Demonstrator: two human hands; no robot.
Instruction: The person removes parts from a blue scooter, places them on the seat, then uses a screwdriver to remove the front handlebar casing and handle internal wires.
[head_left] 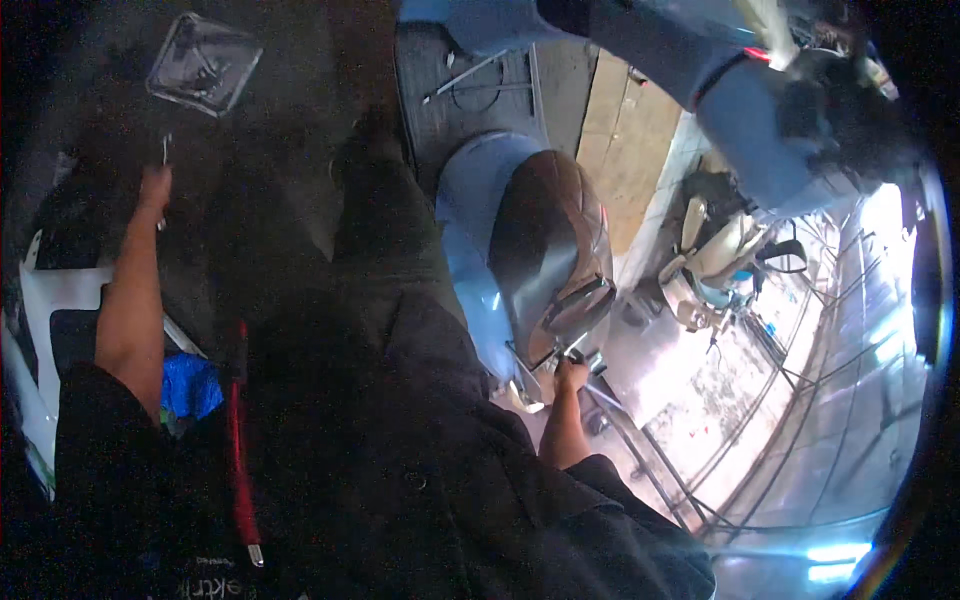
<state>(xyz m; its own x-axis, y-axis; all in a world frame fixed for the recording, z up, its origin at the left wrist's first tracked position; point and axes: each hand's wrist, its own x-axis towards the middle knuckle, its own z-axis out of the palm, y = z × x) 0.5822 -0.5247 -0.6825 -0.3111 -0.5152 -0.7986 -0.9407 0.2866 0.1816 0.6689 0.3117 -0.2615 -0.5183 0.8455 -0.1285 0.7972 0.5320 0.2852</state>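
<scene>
My left hand (155,190) is closed around a slim, shiny metal tool (167,147), whose ends stick out above and below the fist. It is too small and dark to tell the tool's exact kind. Beyond that hand, on the dark floor, lies a square tray (157,82) with small parts in it. My right hand (571,376) is closed at the tail of a blue scooter (462,215), beside the metal grab rail (590,308) behind its dark brown seat (540,215). What its fingers grip is dark and partly hidden.
Another person in blue (745,120) bends over at the upper right. Near them stands a second, beige scooter (705,275). Cardboard (625,135) lies past the seat. White panels (45,340) and a blue bag (190,387) are at left, a long red item (238,450) near my body.
</scene>
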